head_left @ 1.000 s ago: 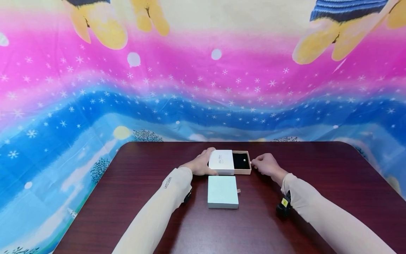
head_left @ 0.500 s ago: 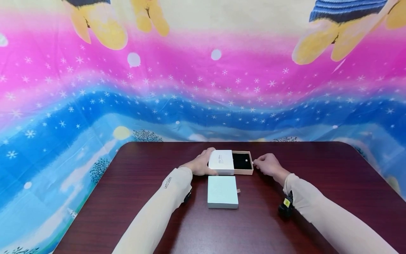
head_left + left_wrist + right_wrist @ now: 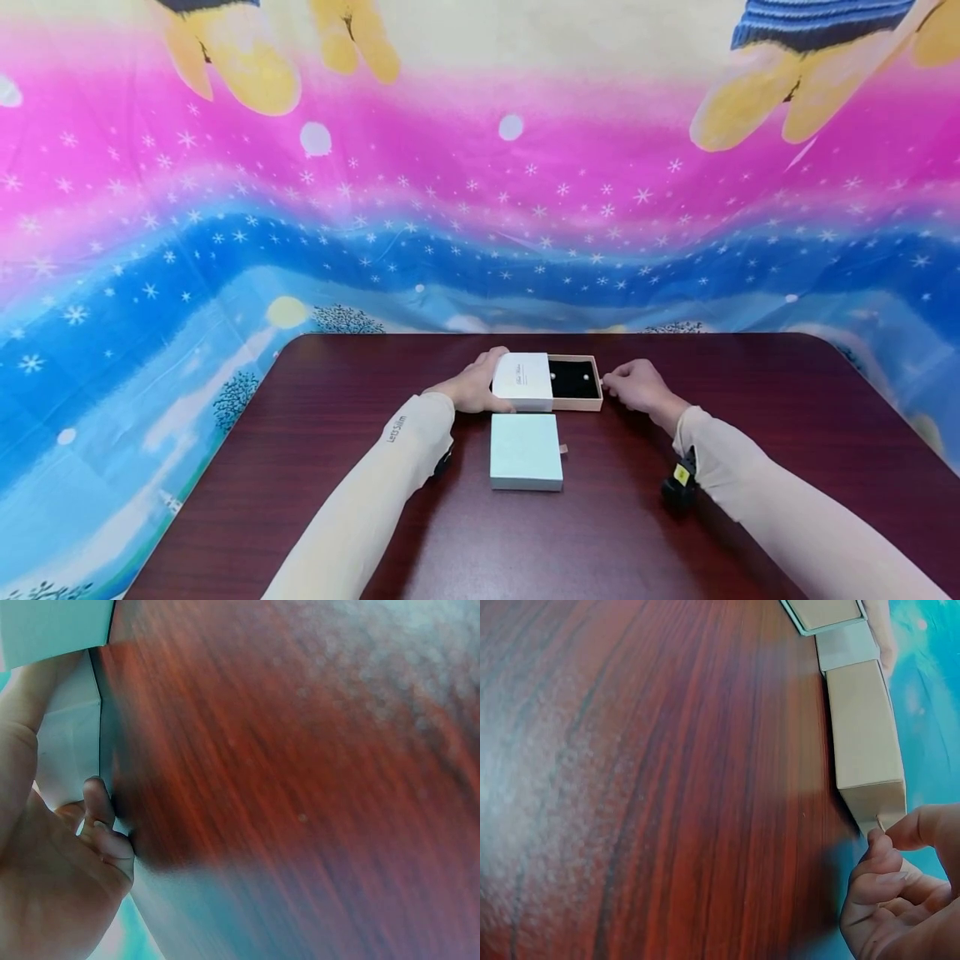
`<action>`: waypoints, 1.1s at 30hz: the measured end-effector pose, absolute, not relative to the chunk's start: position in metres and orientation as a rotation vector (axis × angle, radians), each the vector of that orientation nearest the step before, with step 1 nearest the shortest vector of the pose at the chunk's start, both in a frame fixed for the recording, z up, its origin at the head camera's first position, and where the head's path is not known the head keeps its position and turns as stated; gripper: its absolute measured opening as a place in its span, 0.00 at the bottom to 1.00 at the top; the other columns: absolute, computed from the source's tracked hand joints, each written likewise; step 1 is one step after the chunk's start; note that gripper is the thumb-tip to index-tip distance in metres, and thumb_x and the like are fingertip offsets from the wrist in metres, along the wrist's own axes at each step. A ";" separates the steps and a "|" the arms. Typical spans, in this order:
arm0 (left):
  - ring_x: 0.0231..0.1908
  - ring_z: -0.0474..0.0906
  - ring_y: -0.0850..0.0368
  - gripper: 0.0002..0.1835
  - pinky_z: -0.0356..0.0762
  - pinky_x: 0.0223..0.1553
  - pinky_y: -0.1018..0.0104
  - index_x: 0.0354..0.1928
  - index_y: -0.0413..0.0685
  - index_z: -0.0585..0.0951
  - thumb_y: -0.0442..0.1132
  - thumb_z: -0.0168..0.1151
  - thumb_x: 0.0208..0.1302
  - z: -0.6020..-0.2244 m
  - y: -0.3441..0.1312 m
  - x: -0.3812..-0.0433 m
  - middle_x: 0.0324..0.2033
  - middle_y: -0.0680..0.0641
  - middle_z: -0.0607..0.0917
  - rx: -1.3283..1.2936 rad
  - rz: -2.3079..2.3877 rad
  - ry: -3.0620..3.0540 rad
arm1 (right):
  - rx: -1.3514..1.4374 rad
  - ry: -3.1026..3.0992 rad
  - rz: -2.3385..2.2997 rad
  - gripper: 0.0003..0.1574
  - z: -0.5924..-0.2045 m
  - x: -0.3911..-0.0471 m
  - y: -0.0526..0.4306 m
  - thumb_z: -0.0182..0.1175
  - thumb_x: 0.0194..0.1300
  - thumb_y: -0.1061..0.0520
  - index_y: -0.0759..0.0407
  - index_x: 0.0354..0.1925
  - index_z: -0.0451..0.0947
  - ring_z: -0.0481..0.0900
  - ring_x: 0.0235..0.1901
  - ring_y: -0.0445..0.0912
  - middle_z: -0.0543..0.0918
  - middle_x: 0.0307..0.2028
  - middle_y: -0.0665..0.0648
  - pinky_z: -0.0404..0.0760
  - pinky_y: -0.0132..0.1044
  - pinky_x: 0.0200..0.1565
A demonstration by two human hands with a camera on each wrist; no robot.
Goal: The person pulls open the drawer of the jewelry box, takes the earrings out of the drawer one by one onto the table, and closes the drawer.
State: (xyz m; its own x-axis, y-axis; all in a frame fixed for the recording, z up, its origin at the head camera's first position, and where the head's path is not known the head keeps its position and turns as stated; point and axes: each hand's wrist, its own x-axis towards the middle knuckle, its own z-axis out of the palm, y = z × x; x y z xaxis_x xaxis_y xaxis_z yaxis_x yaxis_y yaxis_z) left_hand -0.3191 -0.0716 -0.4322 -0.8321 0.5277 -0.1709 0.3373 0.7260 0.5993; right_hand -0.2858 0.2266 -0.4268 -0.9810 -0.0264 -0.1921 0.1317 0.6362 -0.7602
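A white jewelry box (image 3: 522, 382) lies on the table with its drawer (image 3: 577, 405) pulled partly out to the right. On the drawer's black lining (image 3: 572, 385) sit two small pearl-like studs. My left hand (image 3: 472, 385) grips the white sleeve from its left end, thumb along the near side; the left wrist view shows the fingers around that end. With thumb and forefinger, my right hand (image 3: 907, 877) pinches the small pull tab (image 3: 880, 823) on the drawer's front. Just nearer to me rests a closed pale green box (image 3: 525, 450) with its own ribbon tab (image 3: 564, 450).
The dark red-brown wooden table (image 3: 337, 517) has rounded far corners. Behind it hangs a colourful printed cloth (image 3: 480, 183). The green box sits close to the near side of the white box.
My right hand has moved slightly right, drawing the drawer further out of its sleeve. A second stud has come into sight at the sleeve's edge. The left hand has stayed in place.
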 end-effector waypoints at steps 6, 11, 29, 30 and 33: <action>0.60 0.64 0.51 0.54 0.63 0.64 0.52 0.74 0.52 0.48 0.50 0.73 0.53 -0.433 -0.071 -0.318 0.65 0.45 0.64 0.681 0.814 2.600 | 0.086 2.668 -1.271 0.18 -0.427 -0.286 0.228 0.49 0.68 0.57 0.68 0.37 0.82 0.69 0.20 0.40 0.78 0.22 0.51 0.72 0.34 0.27; 0.59 0.64 0.51 0.53 0.63 0.63 0.52 0.73 0.53 0.50 0.50 0.73 0.53 -0.433 -0.070 -0.317 0.64 0.45 0.65 0.686 0.819 2.603 | 0.089 2.667 -1.269 0.18 -0.428 -0.284 0.230 0.49 0.69 0.57 0.68 0.38 0.82 0.69 0.20 0.40 0.79 0.23 0.51 0.72 0.34 0.26; 0.59 0.65 0.52 0.53 0.64 0.63 0.52 0.73 0.55 0.48 0.50 0.73 0.53 -0.432 -0.072 -0.319 0.64 0.46 0.64 0.672 0.831 2.590 | 0.073 2.680 -1.270 0.19 -0.427 -0.283 0.231 0.50 0.69 0.57 0.69 0.39 0.82 0.70 0.21 0.41 0.79 0.24 0.53 0.73 0.35 0.27; 0.59 0.64 0.52 0.53 0.64 0.63 0.52 0.73 0.56 0.48 0.50 0.73 0.53 -0.432 -0.072 -0.318 0.64 0.46 0.64 0.670 0.831 2.590 | 0.073 2.685 -1.267 0.19 -0.426 -0.283 0.231 0.50 0.69 0.56 0.69 0.38 0.82 0.70 0.21 0.41 0.79 0.24 0.53 0.73 0.35 0.27; 0.59 0.64 0.51 0.52 0.64 0.63 0.52 0.73 0.56 0.48 0.50 0.73 0.53 -0.432 -0.072 -0.318 0.64 0.45 0.64 0.670 0.833 2.597 | 0.067 2.695 -1.259 0.19 -0.426 -0.282 0.232 0.50 0.69 0.56 0.69 0.39 0.82 0.70 0.21 0.42 0.79 0.25 0.54 0.73 0.35 0.27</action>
State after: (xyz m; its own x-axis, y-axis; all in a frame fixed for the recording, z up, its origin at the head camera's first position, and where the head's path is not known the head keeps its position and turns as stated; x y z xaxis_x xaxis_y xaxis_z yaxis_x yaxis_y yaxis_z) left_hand -0.3177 -0.0722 -0.4322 -0.8342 0.5262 -0.1649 0.3322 0.7183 0.6113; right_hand -0.2823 0.2316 -0.4263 -0.9852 -0.0299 -0.1690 0.1104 0.6434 -0.7575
